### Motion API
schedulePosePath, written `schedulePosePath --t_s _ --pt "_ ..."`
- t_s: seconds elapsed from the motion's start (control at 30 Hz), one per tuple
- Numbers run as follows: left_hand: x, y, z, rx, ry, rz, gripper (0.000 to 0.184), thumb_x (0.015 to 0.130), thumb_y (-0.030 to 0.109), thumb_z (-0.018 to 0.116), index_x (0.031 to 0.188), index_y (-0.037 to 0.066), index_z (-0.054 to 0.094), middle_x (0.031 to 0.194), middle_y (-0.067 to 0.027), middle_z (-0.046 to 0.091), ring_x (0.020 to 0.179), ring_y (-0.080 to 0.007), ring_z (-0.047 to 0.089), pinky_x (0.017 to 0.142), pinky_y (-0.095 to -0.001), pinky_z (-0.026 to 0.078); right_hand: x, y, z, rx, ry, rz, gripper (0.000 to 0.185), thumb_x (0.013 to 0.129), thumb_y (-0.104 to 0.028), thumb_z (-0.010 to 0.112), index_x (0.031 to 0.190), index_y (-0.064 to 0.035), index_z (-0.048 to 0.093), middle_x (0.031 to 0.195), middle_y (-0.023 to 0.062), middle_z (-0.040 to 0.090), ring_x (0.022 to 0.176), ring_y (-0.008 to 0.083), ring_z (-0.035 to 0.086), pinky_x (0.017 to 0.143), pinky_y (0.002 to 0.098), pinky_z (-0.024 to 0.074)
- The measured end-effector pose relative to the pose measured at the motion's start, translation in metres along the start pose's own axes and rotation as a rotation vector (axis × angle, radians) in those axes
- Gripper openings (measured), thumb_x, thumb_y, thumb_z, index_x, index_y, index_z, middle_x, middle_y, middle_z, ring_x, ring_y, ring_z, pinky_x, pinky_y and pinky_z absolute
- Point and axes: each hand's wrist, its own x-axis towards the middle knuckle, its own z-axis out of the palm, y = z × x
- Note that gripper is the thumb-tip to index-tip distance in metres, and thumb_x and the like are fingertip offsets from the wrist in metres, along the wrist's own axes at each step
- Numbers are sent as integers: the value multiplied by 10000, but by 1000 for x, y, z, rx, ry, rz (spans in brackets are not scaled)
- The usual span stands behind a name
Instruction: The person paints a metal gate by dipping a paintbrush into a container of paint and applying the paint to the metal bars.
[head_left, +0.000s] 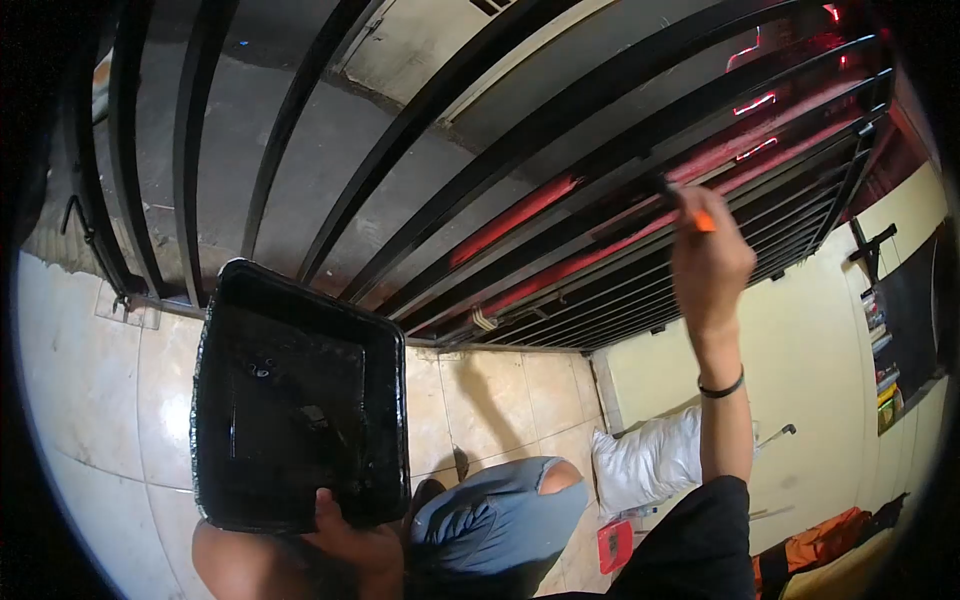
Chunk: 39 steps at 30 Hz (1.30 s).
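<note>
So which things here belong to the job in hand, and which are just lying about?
Seemingly part of the job:
Black tray, held in the left hand
Orange-handled tool, perhaps a brush, in the right hand
Barred grille, partly red, which the tool is held up to

Apparently just lying about:
White sack by the wall
Red object near the sack
Orange-and-dark cloth

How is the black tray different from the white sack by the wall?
The tray is black and shiny inside, but the sack is white and wrinkly. The tray is hollow and open, while the sack looks plump. The left hand holds the tray, but no hand touches the sack, which rests near the pale yellow wall.
</note>
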Motion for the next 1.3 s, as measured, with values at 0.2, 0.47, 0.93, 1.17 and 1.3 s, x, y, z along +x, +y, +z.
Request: schedulePosePath --t_s 0.2,0.47,0.93,1.17,1.3 --pt "-3 18 27 -92 -76 -175 606 939 161 605 1485 -15 411 1457 -200 515 1326 -325 534 1095 -433 495 -21 -35 45 142 -341 -65 139 992 -139 694 965 -18 631 819 156 688 576 336 655 480 404 496" --pt "-4 -25 4 308 -192 166 578 957 149 589 1474 -36 409 1457 -197 515 1311 -306 544 1133 -412 448 29 -5 29 39 -96 340 245 1062 -152 613 917 26 698 568 159 560 466 188 585 463 325 428" --pt "-9 -13 31 -68 -81 -223 592 909 312 637 1408 12 530 1362 -155 609 1256 -328 603 1090 -478 513 -7 -20 57 41 -172 296 188 1050 -163 634 982 1 699 663 168 650 539 254 675 512 321 491" --pt "-7 -32 6 -133 -122 -221 527 981 354 581 1384 16 546 1351 -155 618 1246 -321 609 1075 -470 518 -4 -23 52 57 -33 354 225 1067 -192 619 977 2 688 611 128 622 489 203 628 508 304 491" --pt "-8 -40 -1 -118 -44 -174 486 1012 358 553 1354 13 569 1350 -157 620 1245 -300 610 1069 -460 528 2 -13 41 -113 -27 282 204 1067 -190 616 1010 -6 685 623 124 643 518 219 662 496 315 500"
